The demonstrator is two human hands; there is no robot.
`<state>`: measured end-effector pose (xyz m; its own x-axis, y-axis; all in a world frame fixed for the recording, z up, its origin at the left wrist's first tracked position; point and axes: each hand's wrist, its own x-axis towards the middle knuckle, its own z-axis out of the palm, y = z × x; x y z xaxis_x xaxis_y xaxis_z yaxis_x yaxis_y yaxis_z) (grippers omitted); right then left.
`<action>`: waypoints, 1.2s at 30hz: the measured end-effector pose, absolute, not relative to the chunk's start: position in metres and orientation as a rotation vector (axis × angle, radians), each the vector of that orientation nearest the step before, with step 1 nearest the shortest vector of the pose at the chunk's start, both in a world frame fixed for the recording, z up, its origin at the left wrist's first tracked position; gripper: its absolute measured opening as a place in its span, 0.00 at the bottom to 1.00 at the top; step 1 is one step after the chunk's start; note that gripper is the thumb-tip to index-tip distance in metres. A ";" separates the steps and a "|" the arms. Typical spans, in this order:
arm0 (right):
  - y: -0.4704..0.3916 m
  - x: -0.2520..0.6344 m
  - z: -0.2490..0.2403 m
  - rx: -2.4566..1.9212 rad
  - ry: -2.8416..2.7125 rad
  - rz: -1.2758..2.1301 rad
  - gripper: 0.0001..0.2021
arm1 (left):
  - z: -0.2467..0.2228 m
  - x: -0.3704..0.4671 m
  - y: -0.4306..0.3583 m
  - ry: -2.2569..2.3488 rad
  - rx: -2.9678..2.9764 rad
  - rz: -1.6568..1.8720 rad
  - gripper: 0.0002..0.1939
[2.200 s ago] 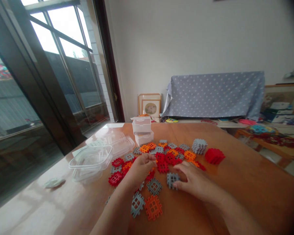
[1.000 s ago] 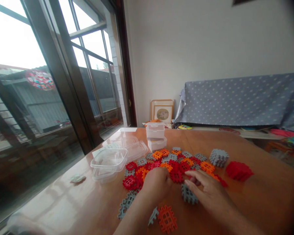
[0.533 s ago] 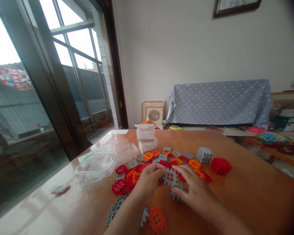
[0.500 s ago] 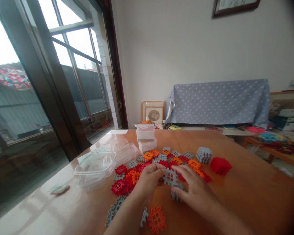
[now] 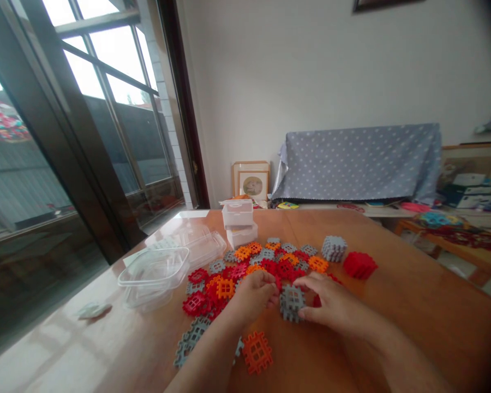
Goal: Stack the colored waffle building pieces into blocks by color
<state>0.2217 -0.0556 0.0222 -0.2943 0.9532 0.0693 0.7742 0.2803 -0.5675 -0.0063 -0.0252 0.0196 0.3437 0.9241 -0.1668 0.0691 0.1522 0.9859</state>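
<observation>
Against the right hand [image 5: 329, 300] stands a grey tile stack [image 5: 292, 303].

The one view looks from the wearer's head — forward and down over the bench [image 5: 393, 295], close above it — to the wall [image 5: 311, 71] beyond.

The right hand [image 5: 326, 301] touches a gray stack [image 5: 292, 303]

Bare arms of the person at work, seen from nearby. Left hand [image 5: 253, 295]: rounded back, slim fingers [image 5: 265, 277]; left forearm [image 5: 207, 355] unsleeved, broadening from the wrist. Right hand [image 5: 325, 300]: distinct thumb [image 5: 310, 314]; right forearm [image 5: 382, 338] likewise bare. Nails too small to distinguish.
</observation>
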 end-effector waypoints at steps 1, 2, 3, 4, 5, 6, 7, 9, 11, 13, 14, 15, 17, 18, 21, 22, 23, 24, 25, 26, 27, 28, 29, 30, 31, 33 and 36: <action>-0.057 0.221 0.022 -1.560 -2.173 0.625 0.22 | 0.019 -0.006 -0.025 1.051 1.278 0.788 0.11; -0.058 0.219 0.022 -1.566 -2.188 0.636 0.22 | 0.017 -0.006 -0.025 1.055 1.288 0.768 0.12; -0.058 0.217 0.023 -1.575 -2.203 0.645 0.21 | 0.014 -0.006 -0.025 1.058 1.295 0.749 0.12; -0.059 0.216 0.023 -1.587 -2.219 0.654 0.20 | 0.011 -0.006 -0.024 1.059 1.301 0.734 0.13; -0.060 0.214 0.023 -1.600 -2.231 0.662 0.19 | 0.007 -0.006 -0.023 1.060 1.306 0.723 0.13; -0.060 0.213 0.023 -1.612 -2.239 0.667 0.18 | 0.003 -0.006 -0.022 1.065 1.314 0.713 0.12; -0.060 0.212 0.023 -1.622 -2.241 0.670 0.17 | -0.001 -0.006 -0.021 1.069 1.328 0.702 0.12; -0.060 0.212 0.023 -1.629 -2.236 0.673 0.17 | -0.008 -0.007 -0.019 1.074 1.370 0.675 0.11; -0.060 0.213 0.022 -1.631 -2.229 0.666 0.19 | -0.011 -0.007 -0.018 1.084 1.426 0.647 0.11; -0.060 0.214 0.022 -1.638 -2.225 0.648 0.21 | -0.013 -0.008 -0.017 1.091 1.472 0.632 0.11; -0.060 0.214 0.021 -1.644 -2.227 0.635 0.22 | -0.013 -0.008 -0.018 1.093 1.488 0.631 0.12; -0.060 0.214 0.021 -1.652 -2.231 0.621 0.22 | -0.013 -0.009 -0.018 1.089 1.502 0.634 0.12; -0.060 0.212 0.020 -1.680 -2.250 0.597 0.21 | -0.012 -0.009 -0.018 1.078 1.522 0.634 0.14; -0.060 0.211 0.020 -1.693 -2.260 0.583 0.20 | -0.012 -0.009 -0.019 1.078 1.529 0.630 0.15; -0.059 0.209 0.017 -1.713 -2.280 0.543 0.18 | -0.012 -0.008 -0.019 1.095 1.531 0.620 0.17; -0.058 0.208 0.015 -1.710 -2.284 0.532 0.18 | -0.012 -0.007 -0.019 1.099 1.522 0.615 0.17; -0.058 0.207 0.014 -1.704 -2.287 0.520 0.17 | -0.011 -0.006 -0.019 1.099 1.508 0.610 0.16; -0.057 0.207 0.012 -1.697 -2.289 0.508 0.16 | -0.011 -0.005 -0.019 1.098 1.491 0.606 0.15; -0.057 0.207 0.011 -1.691 -2.291 0.497 0.15 | -0.010 -0.004 -0.020 1.096 1.473 0.604 0.14; -0.056 0.206 0.010 -1.688 -2.291 0.483 0.14 | -0.010 -0.004 -0.020 1.096 1.458 0.608 0.13; -0.055 0.206 0.008 -1.686 -2.289 0.469 0.14 | -0.011 -0.003 -0.020 1.097 1.449 0.618 0.12; -0.055 0.206 0.007 -1.687 -2.288 0.458 0.13 | -0.011 -0.003 -0.020 1.101 1.443 0.629 0.12; -0.054 0.206 0.006 -1.687 -2.286 0.449 0.13 | -0.013 -0.003 -0.019 1.105 1.440 0.638 0.12; -0.053 0.206 0.005 -1.687 -2.284 0.439 0.13 | -0.014 -0.003 -0.018 1.107 1.443 0.641 0.11; -0.052 0.206 0.004 -1.685 -2.280 0.428 0.12 | -0.016 -0.003 -0.018 1.107 1.447 0.640 0.11; -0.050 0.206 0.001 -1.674 -2.274 0.407 0.12 | -0.019 -0.003 -0.015 1.105 1.452 0.638 0.11; -0.046 0.206 -0.002 -1.663 -2.261 0.394 0.11 | -0.022 -0.003 -0.011 1.105 1.421 0.667 0.11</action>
